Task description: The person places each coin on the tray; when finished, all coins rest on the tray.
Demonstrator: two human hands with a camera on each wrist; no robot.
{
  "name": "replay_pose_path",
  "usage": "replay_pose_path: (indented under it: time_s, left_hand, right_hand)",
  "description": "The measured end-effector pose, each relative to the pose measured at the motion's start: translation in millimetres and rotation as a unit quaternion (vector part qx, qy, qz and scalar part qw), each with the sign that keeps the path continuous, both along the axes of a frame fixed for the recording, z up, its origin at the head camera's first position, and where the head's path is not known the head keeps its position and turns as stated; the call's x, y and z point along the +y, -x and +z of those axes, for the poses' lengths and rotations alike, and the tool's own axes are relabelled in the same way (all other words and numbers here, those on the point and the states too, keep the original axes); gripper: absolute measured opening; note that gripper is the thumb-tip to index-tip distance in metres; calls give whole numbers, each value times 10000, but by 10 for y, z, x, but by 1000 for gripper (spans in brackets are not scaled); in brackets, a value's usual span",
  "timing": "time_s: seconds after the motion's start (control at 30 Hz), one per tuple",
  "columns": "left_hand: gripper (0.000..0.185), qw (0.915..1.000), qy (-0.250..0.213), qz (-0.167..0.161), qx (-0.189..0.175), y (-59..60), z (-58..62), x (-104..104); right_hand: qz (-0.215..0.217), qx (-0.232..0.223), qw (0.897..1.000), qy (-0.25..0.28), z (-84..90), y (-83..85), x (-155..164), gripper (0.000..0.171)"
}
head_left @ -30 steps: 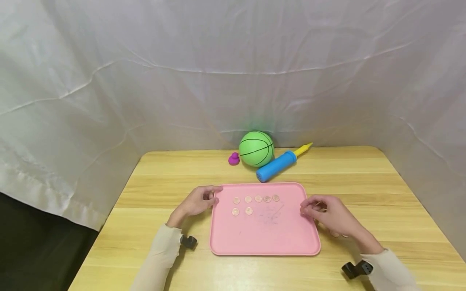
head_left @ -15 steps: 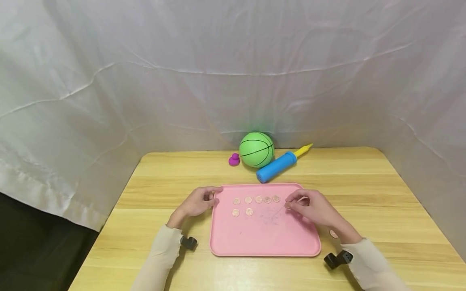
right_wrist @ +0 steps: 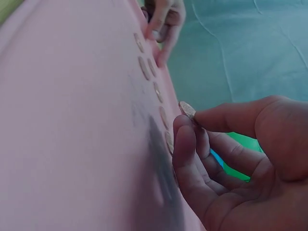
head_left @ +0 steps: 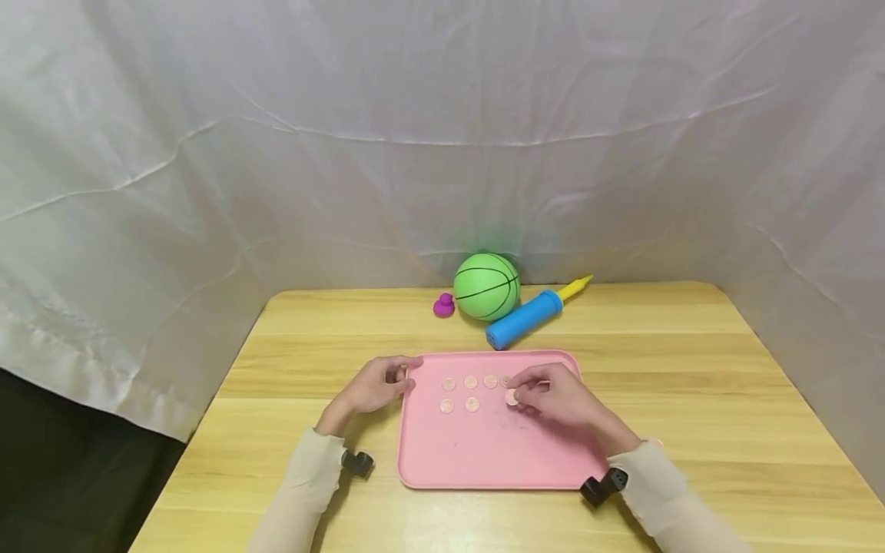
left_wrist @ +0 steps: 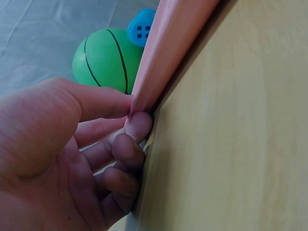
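A pink tray [head_left: 470,457] lies on the wooden table with two rows of copper-coloured coins [head_left: 472,404] on it. At its far left corner, my left hand [head_left: 374,384] pinches the rim; the left wrist view has the thumb and a fingertip on the tray wall [left_wrist: 163,62]. Over the tray, my right hand [head_left: 563,395] holds another coin [right_wrist: 187,109] between thumb and fingertips, just in front of the back row's right end. Its fingers overlap that end of the row in the head view.
Behind the tray, a green ball [head_left: 487,286] sits between a small purple object [head_left: 444,306] and a blue hand pump [head_left: 525,319] with a yellow nozzle. One more coin [head_left: 657,443] peeks out past the right sleeve. Pale curtains [head_left: 442,192] stand around the table.
My right hand has moved left from the tray's right rim to over its middle, carrying the coin. The left hand stays at the rim.
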State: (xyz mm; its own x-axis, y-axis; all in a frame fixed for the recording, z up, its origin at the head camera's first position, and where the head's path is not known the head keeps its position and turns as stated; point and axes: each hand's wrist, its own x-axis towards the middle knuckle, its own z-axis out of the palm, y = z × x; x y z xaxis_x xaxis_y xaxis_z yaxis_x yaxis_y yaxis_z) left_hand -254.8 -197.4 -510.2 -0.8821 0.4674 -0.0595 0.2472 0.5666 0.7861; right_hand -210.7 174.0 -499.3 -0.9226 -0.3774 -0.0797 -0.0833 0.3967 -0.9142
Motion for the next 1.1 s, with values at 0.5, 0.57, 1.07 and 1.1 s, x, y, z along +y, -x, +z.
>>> replay_pose_path:
  time_s: [0.5,0.57,1.07,1.1]
  left_hand:
    - [44,10000,63,4,-6,-2,-8,17]
    - [44,10000,64,1,-15,-3,-10,22]
    - [44,10000,10,-18,-11,6,8,4]
    - [44,10000,12,-7,-16,5,6,0]
  right_hand:
    - [-215,214,9981,-535,-64,10,-359,9]
    - [-255,246,9975,-617,-63,8,-363,9]
    - [-674,273,9941,-809,140,-210,95,19]
    - [-705,269,9934,-862,152,-230,139,20]
